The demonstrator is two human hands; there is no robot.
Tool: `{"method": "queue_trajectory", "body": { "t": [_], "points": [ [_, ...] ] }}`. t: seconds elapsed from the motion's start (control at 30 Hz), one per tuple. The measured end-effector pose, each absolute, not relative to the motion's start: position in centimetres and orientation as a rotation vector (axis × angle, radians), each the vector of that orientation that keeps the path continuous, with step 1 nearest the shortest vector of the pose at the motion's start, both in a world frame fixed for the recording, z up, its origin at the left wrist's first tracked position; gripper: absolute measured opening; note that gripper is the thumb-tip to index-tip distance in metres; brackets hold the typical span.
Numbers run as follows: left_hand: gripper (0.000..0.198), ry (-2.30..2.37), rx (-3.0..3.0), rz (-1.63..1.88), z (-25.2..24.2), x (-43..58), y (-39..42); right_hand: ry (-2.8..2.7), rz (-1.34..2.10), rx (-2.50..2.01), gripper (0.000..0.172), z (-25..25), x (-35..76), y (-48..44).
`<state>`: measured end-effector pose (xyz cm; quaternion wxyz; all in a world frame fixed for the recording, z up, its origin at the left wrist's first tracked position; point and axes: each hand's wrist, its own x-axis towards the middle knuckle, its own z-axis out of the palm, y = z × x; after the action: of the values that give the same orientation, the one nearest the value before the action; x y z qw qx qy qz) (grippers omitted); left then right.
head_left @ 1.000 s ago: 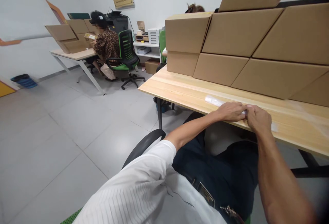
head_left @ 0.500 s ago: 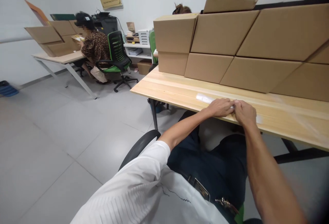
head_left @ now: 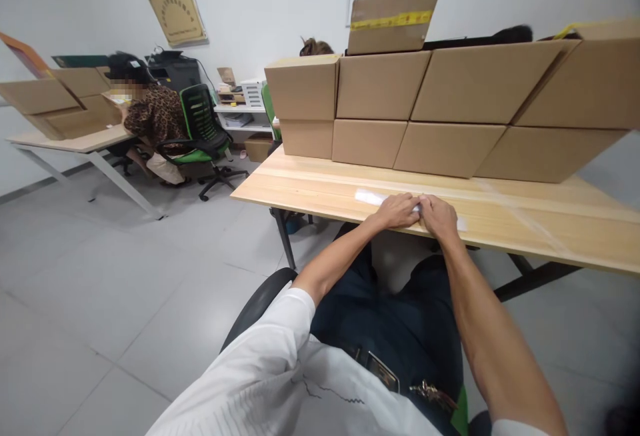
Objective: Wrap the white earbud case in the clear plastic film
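My left hand (head_left: 399,211) and my right hand (head_left: 438,216) meet at the front edge of the wooden table (head_left: 310,186). Both are closed, fingers curled and thumbs close together, around a thin whitish plastic strip (head_left: 369,197). One end of the strip lies on the tabletop, beyond my left hand. A pale bit also shows just right of my right hand. My fingers hide the middle of the strip, so its exact kind cannot be made out.
Stacked cardboard boxes (head_left: 373,143) line the table's far side, with a taped box (head_left: 393,23) on top. Clear tape (head_left: 525,216) runs across the tabletop at right. A co-worker (head_left: 157,113) sits at another table on the left, by a green chair (head_left: 203,119).
My view has turned to the right, so more boxes show there. Both hands stay together on the strip at the table edge, with little visible movement.
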<state>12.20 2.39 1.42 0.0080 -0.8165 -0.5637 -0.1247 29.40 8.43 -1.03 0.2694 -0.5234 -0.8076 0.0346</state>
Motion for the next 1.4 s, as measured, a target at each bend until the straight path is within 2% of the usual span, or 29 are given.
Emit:
{"method": "queue_trajectory", "body": {
  "t": [0.17,0.67,1.4],
  "points": [
    [0.054,-1.777,-2.525,-0.429,1.5,12.2,2.2,-2.154,0.205,-1.535,0.057,-0.3,29.0,7.7],
    [0.05,-1.816,-2.486,-0.398,2.2,12.2,1.9,-2.143,0.186,-1.54,0.052,0.9,28.4,6.6],
    [0.051,-1.795,-2.54,-0.549,1.6,11.6,2.9,-2.121,0.169,-1.619,0.047,2.3,27.3,5.2]
  ]
}}
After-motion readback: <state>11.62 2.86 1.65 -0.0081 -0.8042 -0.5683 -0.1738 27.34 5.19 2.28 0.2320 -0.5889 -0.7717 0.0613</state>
